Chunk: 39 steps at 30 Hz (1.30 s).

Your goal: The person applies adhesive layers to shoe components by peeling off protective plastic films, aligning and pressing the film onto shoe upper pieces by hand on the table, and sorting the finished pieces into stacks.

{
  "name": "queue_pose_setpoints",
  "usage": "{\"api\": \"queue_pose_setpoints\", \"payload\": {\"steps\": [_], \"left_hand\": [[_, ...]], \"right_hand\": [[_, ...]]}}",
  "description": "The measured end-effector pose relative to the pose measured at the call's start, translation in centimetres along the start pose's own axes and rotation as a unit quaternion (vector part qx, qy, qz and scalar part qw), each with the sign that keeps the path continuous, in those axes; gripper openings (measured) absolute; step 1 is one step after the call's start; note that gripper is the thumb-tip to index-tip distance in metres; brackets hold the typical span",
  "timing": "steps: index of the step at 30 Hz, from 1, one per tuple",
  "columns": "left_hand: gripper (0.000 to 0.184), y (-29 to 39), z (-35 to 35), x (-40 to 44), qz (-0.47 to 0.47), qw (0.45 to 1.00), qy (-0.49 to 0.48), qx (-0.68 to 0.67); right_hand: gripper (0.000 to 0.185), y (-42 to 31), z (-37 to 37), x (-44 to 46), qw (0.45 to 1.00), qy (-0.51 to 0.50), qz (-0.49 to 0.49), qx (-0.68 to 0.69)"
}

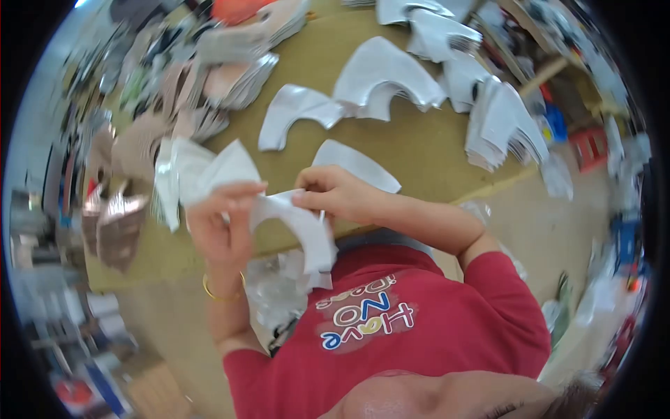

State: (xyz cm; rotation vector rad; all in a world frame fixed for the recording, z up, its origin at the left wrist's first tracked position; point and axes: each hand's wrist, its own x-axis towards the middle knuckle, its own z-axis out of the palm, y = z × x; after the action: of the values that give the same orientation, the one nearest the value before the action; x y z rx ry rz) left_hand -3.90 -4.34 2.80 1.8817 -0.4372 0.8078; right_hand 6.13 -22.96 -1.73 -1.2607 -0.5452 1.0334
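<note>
A white curved shoe-upper piece [301, 225] hangs between my hands at the table's near edge, its free end drooping toward the red shirt. My right hand [336, 194] pinches its top edge between thumb and fingers. On the other side, my left hand [225, 220], somewhat blurred and with a gold bangle at the wrist, has its fingertips closed at the piece's left end. Just behind the left hand lies a fanned stack of white pieces [202, 167]. Another white piece [354, 165] lies flat beyond my right hand.
On the yellowish table [300, 42], a small white curved piece [296, 112] lies beside a larger white stack [387, 73]. More white stacks [499, 122] line the right edge. Pinkish-beige stacks [237, 77] crowd the left. A red box [590, 148] stands off to the right.
</note>
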Motion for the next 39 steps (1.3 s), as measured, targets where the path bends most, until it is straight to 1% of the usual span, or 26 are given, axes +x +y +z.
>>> {"api": "queue_pose_setpoints", "payload": {"steps": [2, 3, 5, 6, 7, 8, 10, 11, 13, 15, 16, 17, 18, 20, 23, 25, 26, 28, 30, 31, 32, 34, 35, 36, 38, 39], "left_hand": [[0.022, 1.2, -1.0, 2.2, -0.018, 0.998, 0.048, -0.042], [0.022, 1.9, -1.5, 2.9, -0.032, 0.996, 0.075, -0.031], [0.022, 3.0, -2.2, 3.9, -0.056, 0.991, 0.118, -0.015], [0.021, 3.4, -2.3, 4.0, -0.061, 0.991, 0.12, 0.025], [0.02, 3.7, -2.2, 4.3, -0.063, 0.989, 0.12, 0.064], [0.019, 3.9, -2.1, 4.6, -0.063, 0.986, 0.117, 0.104], [0.017, 3.2, -1.9, 4.6, -0.005, 0.966, 0.112, 0.232], [0.016, 3.1, -1.9, 4.6, 0.023, 0.95, 0.108, 0.294], [0.019, 3.4, -2.0, 4.6, 0.063, 0.933, 0.025, 0.354], [0.023, 3.8, -1.7, 4.5, 0.105, 0.912, -0.044, 0.395], [0.025, 3.4, -1.1, 4.2, 0.125, 0.921, -0.044, 0.366], [0.027, 2.7, -0.4, 4.0, 0.144, 0.93, -0.041, 0.336], [0.029, 2.2, 0.4, 3.7, 0.163, 0.938, -0.036, 0.304], [0.031, 2.0, 1.6, 2.9, 0.155, 0.949, -0.042, 0.272], [0.04, 1.3, 2.8, 1.4, 0.12, 0.968, -0.024, 0.219], [0.045, 1.0, 3.7, 1.2, 0.081, 0.983, 0.076, 0.146], [0.046, 1.0, 4.9, 1.6, 0.057, 0.98, 0.169, 0.088], [0.044, 0.5, 4.7, 1.8, 0.004, 0.98, 0.183, 0.074], [0.039, -0.3, 1.4, 0.6, -0.059, 0.985, 0.023, 0.162], [0.021, -0.5, 1.6, -0.1, -0.11, 0.99, 0.017, 0.083], [0.022, -0.7, 1.8, -0.4, -0.085, 0.989, 0.003, 0.119], [0.024, -0.6, 2.6, -0.7, -0.037, 0.981, -0.029, 0.191], [0.026, -0.5, 3.5, -0.7, -0.003, 0.974, 0.002, 0.228], [0.026, -0.5, 3.7, -1.0, -0.02, 0.975, -0.011, 0.219], [0.026, -0.7, 4.1, -1.7, -0.051, 0.978, -0.037, 0.2], [0.025, -0.9, 4.5, -1.9, -0.061, 0.978, -0.031, 0.196]], "right_hand": [[0.023, 0.5, 0.0, -0.5, 0.998, -0.015, 0.053, -0.017], [0.024, 0.8, 0.1, -0.8, 0.997, -0.014, 0.075, -0.025], [0.015, 1.3, 0.7, -1.6, 0.991, -0.028, 0.06, -0.114], [0.011, 1.6, 1.1, -2.1, 0.986, -0.03, 0.047, -0.157], [0.014, 3.3, 1.3, -2.0, 0.956, -0.011, -0.109, -0.273], [0.02, 3.9, 1.4, -2.3, 0.92, -0.038, -0.092, -0.379], [0.032, 4.8, 2.3, -3.3, 0.839, -0.086, -0.122, -0.523], [0.037, 4.2, 2.2, -3.5, 0.84, -0.042, -0.185, -0.509], [0.047, 1.7, 2.3, -4.6, 0.826, 0.048, -0.302, -0.473], [0.059, -1.7, 0.8, -4.0, 0.743, 0.206, -0.44, -0.46], [0.066, -3.4, 0.1, -3.4, 0.696, 0.261, -0.471, -0.476], [0.06, -5.1, -0.6, -3.1, 0.683, 0.272, -0.46, -0.498], [0.055, -5.6, -1.5, -2.7, 0.694, 0.246, -0.461, -0.496], [0.043, -5.6, -2.8, -2.7, 0.716, 0.191, -0.461, -0.488], [0.029, -6.2, -3.3, -4.6, 0.679, 0.173, -0.439, -0.562], [0.025, -6.6, -2.8, -5.4, 0.664, 0.19, -0.433, -0.579], [0.023, -6.8, -2.5, -5.8, 0.654, 0.199, -0.433, -0.588], [0.024, -7.1, -2.7, -6.6, 0.679, 0.182, -0.411, -0.581], [0.025, -7.2, -2.7, -7.5, 0.699, 0.179, -0.37, -0.585], [0.027, -7.2, -2.6, -7.8, 0.706, 0.183, -0.343, -0.592], [0.028, -7.0, -2.6, -8.0, 0.714, 0.184, -0.316, -0.597], [0.029, -6.5, -2.7, -8.4, 0.687, 0.208, -0.306, -0.625], [0.029, -6.2, -3.1, -8.4, 0.693, 0.208, -0.306, -0.619], [0.028, -5.8, -3.4, -8.4, 0.699, 0.207, -0.305, -0.613], [0.025, -5.0, -5.0, -8.2, 0.745, 0.18, -0.311, -0.562], [0.024, -4.5, -5.4, -8.1, 0.784, 0.176, -0.287, -0.522]]}}
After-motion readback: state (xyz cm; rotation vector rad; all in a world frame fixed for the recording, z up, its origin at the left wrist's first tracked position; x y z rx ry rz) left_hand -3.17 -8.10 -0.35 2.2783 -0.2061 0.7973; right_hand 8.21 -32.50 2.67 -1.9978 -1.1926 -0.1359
